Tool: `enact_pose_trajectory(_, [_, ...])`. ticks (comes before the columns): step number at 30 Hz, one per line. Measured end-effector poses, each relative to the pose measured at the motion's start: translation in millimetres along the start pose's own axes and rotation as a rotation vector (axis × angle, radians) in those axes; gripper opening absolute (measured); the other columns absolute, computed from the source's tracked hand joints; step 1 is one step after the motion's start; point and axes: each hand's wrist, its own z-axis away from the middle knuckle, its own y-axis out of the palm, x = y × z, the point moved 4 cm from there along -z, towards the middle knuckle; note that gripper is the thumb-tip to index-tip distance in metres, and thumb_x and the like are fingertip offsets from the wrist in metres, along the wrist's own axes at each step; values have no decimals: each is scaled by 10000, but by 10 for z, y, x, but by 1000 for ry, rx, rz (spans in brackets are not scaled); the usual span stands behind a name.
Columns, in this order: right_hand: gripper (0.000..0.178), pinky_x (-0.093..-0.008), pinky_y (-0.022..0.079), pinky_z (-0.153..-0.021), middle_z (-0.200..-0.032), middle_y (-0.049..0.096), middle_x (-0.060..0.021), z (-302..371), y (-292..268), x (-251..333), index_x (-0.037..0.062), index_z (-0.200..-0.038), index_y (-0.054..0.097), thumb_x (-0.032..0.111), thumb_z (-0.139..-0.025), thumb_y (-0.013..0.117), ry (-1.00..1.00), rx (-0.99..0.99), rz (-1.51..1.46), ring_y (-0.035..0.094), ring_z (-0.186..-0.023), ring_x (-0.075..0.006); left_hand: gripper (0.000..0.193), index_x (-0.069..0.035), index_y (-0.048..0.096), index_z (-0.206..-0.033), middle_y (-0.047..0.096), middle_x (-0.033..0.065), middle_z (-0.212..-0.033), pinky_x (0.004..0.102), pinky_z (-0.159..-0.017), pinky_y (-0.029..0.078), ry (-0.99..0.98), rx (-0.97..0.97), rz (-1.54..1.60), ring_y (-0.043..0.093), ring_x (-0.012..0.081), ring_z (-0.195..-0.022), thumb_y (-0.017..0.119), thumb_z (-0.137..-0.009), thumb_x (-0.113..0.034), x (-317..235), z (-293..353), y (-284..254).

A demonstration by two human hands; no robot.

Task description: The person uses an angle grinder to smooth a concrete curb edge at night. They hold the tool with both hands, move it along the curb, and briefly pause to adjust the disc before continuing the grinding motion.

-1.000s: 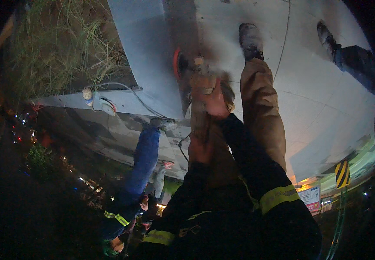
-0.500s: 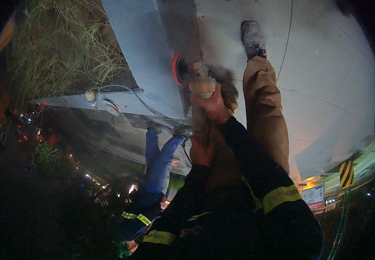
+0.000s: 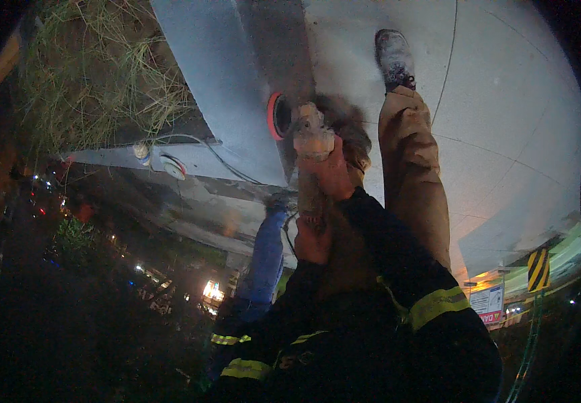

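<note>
A dusty angle grinder [image 3: 314,144] is held in both my hands in the middle of the view. My right hand [image 3: 334,171] wraps round its front part, just behind the head. Lower down, my left hand [image 3: 313,242] is closed round the rear of the body. The grinder's round disc with a red rim [image 3: 277,115] faces the side of a grey concrete curb [image 3: 220,74]. Whether the disc touches the concrete I cannot tell. A power cable [image 3: 291,235] hangs beside my left hand.
Another disc tool [image 3: 173,166] lies on the ledge at left, beside a grey cable [image 3: 216,154]. Dry grass [image 3: 109,74] fills the bed behind the curb. A co-worker's blue-trousered leg [image 3: 263,248] stands near my left arm. A striped sign [image 3: 538,270] stands at right.
The grinder and my hands have shifted very slightly downward in view. The co-worker has moved right, now partly hidden behind my left arm.
</note>
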Motion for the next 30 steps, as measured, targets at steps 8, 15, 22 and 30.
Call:
enact_pose_trajectory(8, [805, -361, 470, -897, -1136, 557, -162, -157, 73, 168, 6, -1248, 305, 203, -668, 828, -309, 25, -34, 577, -1017, -255, 732, -16, 424, -1220, 627, 250, -970, 520, -741, 481, 205, -143, 92, 596, 469, -904, 713, -708, -453, -75, -134, -116])
enact_pose_trajectory(15, [720, -354, 476, -868, -1112, 555, -123, -147, 47, 49, 8, -1228, 340, 144, -689, 799, -107, 26, -52, 559, -1010, -230, 715, -15, 404, -1229, 618, 262, -989, 542, -761, 465, 68, -21, -23, 582, 476, -912, 695, -723, -428, -91, -114, -99])
enact_pose_trajectory(22, [752, -360, 467, -895, -1119, 567, -127, -238, 73, 362, 22, -1238, 311, 138, -682, 804, 47, 88, -240, 562, -1018, -224, 649, -11, 424, -1131, 608, 266, -1020, 481, -770, 480, 78, -65, 59, 579, 472, -955, 762, -704, -364, -288, -195, -225])
enact_pose_trajectory(30, [741, -345, 473, -885, -1124, 576, -128, -238, 64, 307, 11, -1232, 304, 122, -686, 793, -84, 109, -258, 563, -1018, -213, 670, -4, 422, -1167, 618, 261, -990, 524, -754, 466, 86, -69, 37, 584, 463, -910, 710, -708, -398, -251, -181, -193])
